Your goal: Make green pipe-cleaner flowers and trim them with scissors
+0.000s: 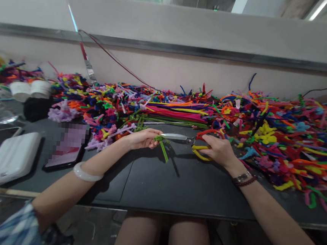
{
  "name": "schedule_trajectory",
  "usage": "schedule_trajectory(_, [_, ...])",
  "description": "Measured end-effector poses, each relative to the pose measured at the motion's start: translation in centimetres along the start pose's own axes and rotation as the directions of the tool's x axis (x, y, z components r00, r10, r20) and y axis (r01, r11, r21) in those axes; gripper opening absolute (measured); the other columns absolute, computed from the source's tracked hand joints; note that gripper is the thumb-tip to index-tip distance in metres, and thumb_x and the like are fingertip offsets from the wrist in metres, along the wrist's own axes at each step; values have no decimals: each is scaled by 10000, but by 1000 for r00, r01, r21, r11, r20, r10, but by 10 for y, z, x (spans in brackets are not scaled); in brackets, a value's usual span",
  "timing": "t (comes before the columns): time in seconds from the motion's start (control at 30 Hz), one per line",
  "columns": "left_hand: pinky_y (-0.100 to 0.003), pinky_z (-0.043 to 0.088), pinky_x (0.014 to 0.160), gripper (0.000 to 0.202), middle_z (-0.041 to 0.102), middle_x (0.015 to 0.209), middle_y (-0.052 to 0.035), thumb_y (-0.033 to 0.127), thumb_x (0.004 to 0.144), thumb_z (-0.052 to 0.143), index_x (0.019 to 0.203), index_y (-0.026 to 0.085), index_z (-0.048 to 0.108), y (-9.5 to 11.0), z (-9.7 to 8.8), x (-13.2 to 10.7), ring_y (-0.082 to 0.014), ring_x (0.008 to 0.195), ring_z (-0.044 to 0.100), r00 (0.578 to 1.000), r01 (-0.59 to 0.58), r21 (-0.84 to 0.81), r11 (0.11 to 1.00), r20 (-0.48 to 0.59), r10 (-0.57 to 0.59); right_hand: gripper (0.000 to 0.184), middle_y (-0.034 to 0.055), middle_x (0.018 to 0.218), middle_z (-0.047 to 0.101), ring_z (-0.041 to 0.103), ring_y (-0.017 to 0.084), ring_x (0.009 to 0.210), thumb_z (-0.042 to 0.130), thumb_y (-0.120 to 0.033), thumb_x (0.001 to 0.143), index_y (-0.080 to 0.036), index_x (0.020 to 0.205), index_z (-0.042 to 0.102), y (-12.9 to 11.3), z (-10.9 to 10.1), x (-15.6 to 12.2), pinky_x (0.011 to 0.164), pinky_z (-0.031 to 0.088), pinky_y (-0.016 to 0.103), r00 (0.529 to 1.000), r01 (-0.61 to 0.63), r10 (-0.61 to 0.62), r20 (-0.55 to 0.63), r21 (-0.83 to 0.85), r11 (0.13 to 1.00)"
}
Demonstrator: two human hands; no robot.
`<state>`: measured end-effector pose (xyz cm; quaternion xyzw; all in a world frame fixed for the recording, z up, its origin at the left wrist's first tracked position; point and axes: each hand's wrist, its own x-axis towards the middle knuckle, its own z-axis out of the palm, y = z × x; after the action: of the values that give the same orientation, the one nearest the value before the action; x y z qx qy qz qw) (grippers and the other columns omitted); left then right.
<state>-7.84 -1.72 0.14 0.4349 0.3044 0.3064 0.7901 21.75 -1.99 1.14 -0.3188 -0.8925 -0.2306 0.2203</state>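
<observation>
My left hand (142, 139) pinches a green pipe-cleaner piece (162, 148) between thumb and fingers, with one stem hanging down from the twisted tip. My right hand (217, 150) grips a pair of scissors (176, 138) by the yellow handle loops. The steel blades point left, and their tips sit just by the green piece. Whether they touch it cannot be told. A red loop shows above the yellow handle, behind my right fingers. Both hands rest over the dark tabletop (175, 184), just in front of the heap.
A large heap of multicoloured pipe-cleaner shapes (276, 143) runs along the wall behind my hands. To the left lie a phone (66, 146) with a pixelated screen, a white power bank (10, 158), white cups (30, 88) and a black bundle (37, 108).
</observation>
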Motion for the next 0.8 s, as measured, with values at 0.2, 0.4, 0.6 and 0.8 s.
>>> schedule_trajectory(0.2, [-121, 344, 381, 55, 515, 484, 3, 119, 734, 527, 763, 94, 567, 2, 1, 0, -44, 406, 472, 1000, 5, 53, 999, 1, -5, 363, 88, 799, 669, 628, 183, 676, 470, -439, 777, -128, 945, 551, -1, 4, -2, 551, 452, 239, 999, -48, 49, -20, 29, 998])
schedule_trajectory(0.4, [-115, 348, 385, 61, 507, 480, 11, 143, 750, 512, 762, 105, 558, 4, 3, -1, -37, 397, 459, 1000, -8, 60, 998, -19, 9, 411, 90, 847, 636, 603, 203, 690, 521, -489, 711, -146, 938, 521, -4, 0, 4, 551, 434, 257, 978, -205, 202, 52, 72, 976])
schedule_trajectory(0.6, [-117, 330, 371, 37, 481, 453, 30, 137, 715, 549, 743, 117, 537, 4, 5, -1, -35, 373, 434, 997, -32, 5, 999, -65, 33, 431, 107, 895, 631, 590, 224, 817, 558, -480, 673, -138, 934, 537, -4, -2, 4, 662, 456, 284, 991, -133, 130, 41, 69, 989])
schedule_trajectory(0.8, [-122, 313, 357, 59, 476, 422, 29, 143, 721, 547, 680, 120, 511, 5, 5, -1, -37, 352, 412, 997, -45, 3, 999, -59, 45, 415, 98, 810, 653, 610, 206, 748, 550, -481, 673, -135, 901, 576, -3, -2, 1, 607, 470, 273, 1000, 6, -7, 16, 46, 999])
